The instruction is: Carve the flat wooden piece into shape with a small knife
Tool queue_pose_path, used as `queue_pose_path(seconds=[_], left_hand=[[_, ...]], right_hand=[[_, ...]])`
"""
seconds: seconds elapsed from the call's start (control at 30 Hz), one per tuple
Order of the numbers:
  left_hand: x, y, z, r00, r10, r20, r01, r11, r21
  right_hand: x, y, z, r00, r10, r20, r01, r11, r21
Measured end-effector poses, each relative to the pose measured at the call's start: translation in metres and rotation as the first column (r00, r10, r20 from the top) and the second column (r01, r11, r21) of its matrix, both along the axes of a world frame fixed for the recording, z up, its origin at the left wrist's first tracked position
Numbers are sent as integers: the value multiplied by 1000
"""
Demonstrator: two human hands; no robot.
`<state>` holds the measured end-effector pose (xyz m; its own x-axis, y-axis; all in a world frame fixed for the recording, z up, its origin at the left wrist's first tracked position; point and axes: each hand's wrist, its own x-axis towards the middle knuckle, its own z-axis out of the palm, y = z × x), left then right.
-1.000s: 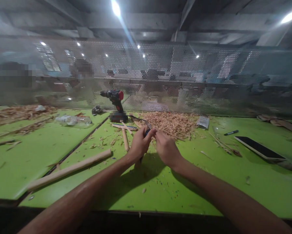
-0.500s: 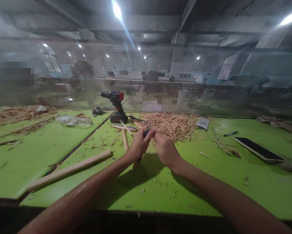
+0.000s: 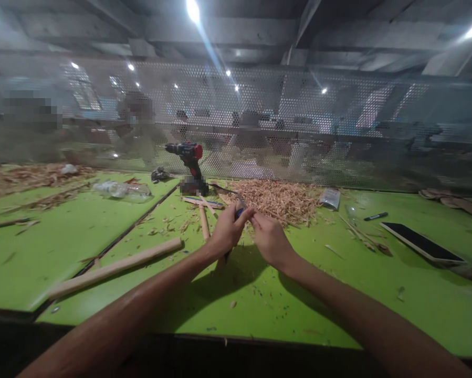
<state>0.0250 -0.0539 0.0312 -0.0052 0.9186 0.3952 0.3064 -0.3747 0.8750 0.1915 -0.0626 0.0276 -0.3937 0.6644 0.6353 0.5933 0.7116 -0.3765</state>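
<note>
Close together above the middle of the green table (image 3: 318,294), both of my hands are closed. My left hand (image 3: 227,230) is wrapped round a slim object with a blue part (image 3: 240,212) showing by the thumb. A dark end sticks out below that fist, and its kind is not clear. My right hand (image 3: 270,237) is in a fist with its thumb and fingers pinched against the left thumb; what lies in it is hidden. Just beyond the hands is a heap of wood shavings (image 3: 279,199), with a thin dark curved strip (image 3: 223,189) near its left edge.
A cordless drill (image 3: 188,160) stands upright behind the hands. To the left lie a wooden rod (image 3: 117,268) and a clear plastic bottle (image 3: 123,190). A tablet-like device (image 3: 420,242), a marker (image 3: 376,216) and a small packet (image 3: 330,199) lie right. A perforated screen (image 3: 259,131) closes the back.
The view has shifted slightly, so the table's things sit a little further right and higher. Both hands keep their closed hold in nearly the same place.
</note>
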Motion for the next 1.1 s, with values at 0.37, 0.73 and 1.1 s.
queue_pose_path(seconds=[0.37,0.73,1.1], left_hand=[[0,-3,11,1000,-2,-28,1,999,-40],[0,1,5,1000,-16,7,16,1000,-14],[0,-2,10,999,-10,-36,12,999,39]], right_hand=[[-2,-12,8,936,-200,290,210,978,-2],[-3,-11,5,908,-276,317,274,960,53],[2,-6,1,952,-219,216,187,969,160]])
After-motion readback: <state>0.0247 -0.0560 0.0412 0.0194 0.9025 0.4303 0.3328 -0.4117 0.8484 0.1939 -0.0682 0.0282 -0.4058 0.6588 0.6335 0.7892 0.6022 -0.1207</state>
